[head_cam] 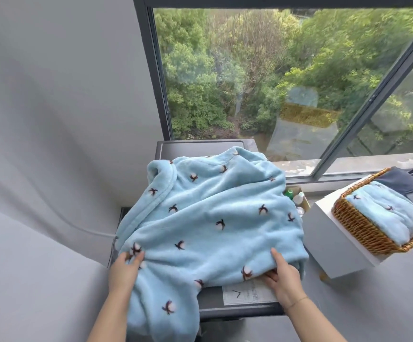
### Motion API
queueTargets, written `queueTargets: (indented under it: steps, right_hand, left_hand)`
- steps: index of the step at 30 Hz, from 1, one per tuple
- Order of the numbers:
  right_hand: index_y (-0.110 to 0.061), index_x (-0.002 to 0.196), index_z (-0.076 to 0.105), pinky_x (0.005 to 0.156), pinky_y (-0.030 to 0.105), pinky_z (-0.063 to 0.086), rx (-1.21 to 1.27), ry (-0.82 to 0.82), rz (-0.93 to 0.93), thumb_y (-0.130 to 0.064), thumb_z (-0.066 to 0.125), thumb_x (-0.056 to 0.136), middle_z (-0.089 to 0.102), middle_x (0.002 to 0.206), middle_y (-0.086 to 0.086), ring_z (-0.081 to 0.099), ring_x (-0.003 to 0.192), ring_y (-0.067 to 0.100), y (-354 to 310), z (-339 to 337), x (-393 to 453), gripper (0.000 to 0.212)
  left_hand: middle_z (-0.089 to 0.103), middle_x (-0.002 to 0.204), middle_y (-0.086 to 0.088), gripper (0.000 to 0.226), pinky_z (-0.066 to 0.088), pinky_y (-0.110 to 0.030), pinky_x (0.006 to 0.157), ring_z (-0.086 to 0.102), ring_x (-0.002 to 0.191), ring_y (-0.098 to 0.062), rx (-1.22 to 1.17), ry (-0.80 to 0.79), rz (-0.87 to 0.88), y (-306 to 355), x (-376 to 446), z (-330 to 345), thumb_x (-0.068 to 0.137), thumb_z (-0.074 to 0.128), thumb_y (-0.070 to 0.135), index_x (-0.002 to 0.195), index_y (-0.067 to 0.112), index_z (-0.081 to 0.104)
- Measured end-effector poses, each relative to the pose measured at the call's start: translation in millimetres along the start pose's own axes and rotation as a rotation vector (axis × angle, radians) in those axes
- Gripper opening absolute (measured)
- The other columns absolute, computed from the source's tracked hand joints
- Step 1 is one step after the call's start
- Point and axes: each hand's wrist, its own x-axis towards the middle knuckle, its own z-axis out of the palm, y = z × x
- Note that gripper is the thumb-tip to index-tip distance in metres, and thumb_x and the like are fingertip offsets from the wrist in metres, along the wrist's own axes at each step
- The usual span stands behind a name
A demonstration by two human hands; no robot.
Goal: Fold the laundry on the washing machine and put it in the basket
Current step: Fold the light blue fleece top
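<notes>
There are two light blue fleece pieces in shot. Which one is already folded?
The small blue fleece piece in the wicker basket on the right is folded. The big fleece garment on the washing machine lies rumpled, gripped by left hand and right hand.

A dark washing machine [225, 309] carries a rumpled blue garment [207, 218] and a paper sheet [247, 293].
</notes>
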Motion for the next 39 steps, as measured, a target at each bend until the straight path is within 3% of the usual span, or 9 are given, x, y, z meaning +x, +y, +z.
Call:
queueTargets:
  steps: [3,8,13,15,20,25,31,35,39]
  right_hand:
    - [-0.014,0.097,0.066,0.085,0.042,0.054,-0.011,0.071,-0.159,-0.022,0.061,0.091,0.068,0.11,0.012,0.065,0.1,0.028,-25,8,5,0.011]
    - [-0.017,0.087,0.07,0.085,0.032,0.05,0.038,0.166,-0.466,-0.021,0.065,0.088,0.071,0.101,-0.003,0.066,0.094,0.013,-65,3,-17,0.006]
    - [-0.005,0.11,0.061,0.061,0.028,0.055,0.169,0.199,-0.081,-0.012,0.059,0.091,0.066,0.104,0.007,0.064,0.084,0.017,-4,-23,-16,0.021]
    - [-0.006,0.111,0.061,0.054,0.025,0.055,0.236,0.179,-0.029,-0.014,0.058,0.092,0.07,0.097,0.004,0.067,0.079,0.016,9,-25,-19,0.02]
    - [-0.018,0.104,0.06,0.068,0.033,0.05,0.394,0.117,0.004,-0.034,0.043,0.094,0.07,0.091,0.001,0.063,0.085,0.018,1,-19,-29,0.025]
    - [-0.017,0.103,0.061,0.075,0.04,0.055,0.069,0.095,-0.226,-0.006,0.052,0.088,0.065,0.109,0.011,0.063,0.094,0.026,-38,-9,-9,0.021]
    - [-0.013,0.122,0.059,0.076,0.035,0.056,0.087,-0.294,-0.209,-0.025,0.036,0.1,0.069,0.109,0.009,0.067,0.092,0.025,-68,19,-17,0.034]
    - [0.003,0.109,0.064,0.056,0.03,0.056,-0.319,-0.144,-0.043,-0.018,0.042,0.099,0.071,0.095,0.016,0.071,0.076,0.027,-20,-7,-7,0.032]
    - [0.011,0.094,0.063,0.042,0.027,0.052,-0.466,-0.028,-0.098,-0.024,0.05,0.097,0.068,0.073,0.024,0.066,0.051,0.027,0,-22,-4,0.038]
  left_hand:
    - [0.06,0.089,-0.009,0.025,0.039,-0.038,0.08,0.055,0.091,-0.027,-0.079,0.044,0.098,19,-8,-9,0.091,0.064,0.029,0.083,0.007,0.055]
    - [0.061,0.091,-0.008,0.03,0.04,-0.039,0.08,0.054,0.089,-0.028,-0.289,0.19,0.127,24,-16,-22,0.093,0.059,0.037,0.092,0.007,0.054]
    - [0.063,0.092,-0.029,0.045,0.047,-0.05,0.086,0.062,0.093,-0.042,-0.216,0.03,-0.113,-18,-25,-2,0.078,0.069,0.04,0.089,-0.002,0.056]
    - [0.057,0.11,-0.038,0.043,0.044,-0.048,0.086,0.057,0.103,-0.046,-0.183,0.073,-0.147,-19,-38,2,0.083,0.071,0.023,0.102,-0.009,0.049]
    - [0.052,0.127,-0.031,0.043,0.042,-0.046,0.097,0.054,0.114,-0.042,-0.16,0.192,-0.131,-20,-41,0,0.092,0.057,0.008,0.128,-0.008,0.041]
    - [0.057,0.12,-0.026,0.029,0.041,-0.045,0.093,0.053,0.112,-0.039,-0.136,0.185,-0.034,-18,-39,0,0.096,0.049,0.011,0.118,-0.009,0.051]
    - [0.062,0.112,-0.017,0.03,0.048,-0.042,0.087,0.06,0.098,-0.03,-0.353,0.141,-0.027,-18,-44,4,0.095,0.057,0.017,0.119,0.0,0.055]
    - [0.067,0.109,-0.018,0.067,0.052,-0.046,0.088,0.065,0.097,-0.03,-0.231,-0.001,-0.142,-33,-45,-1,0.063,0.082,0.042,0.112,0.002,0.061]
    - [0.072,0.092,-0.008,0.079,0.053,-0.04,0.086,0.067,0.092,-0.026,0.087,-0.219,-0.132,-35,-48,-15,0.031,0.071,0.063,0.09,0.011,0.071]
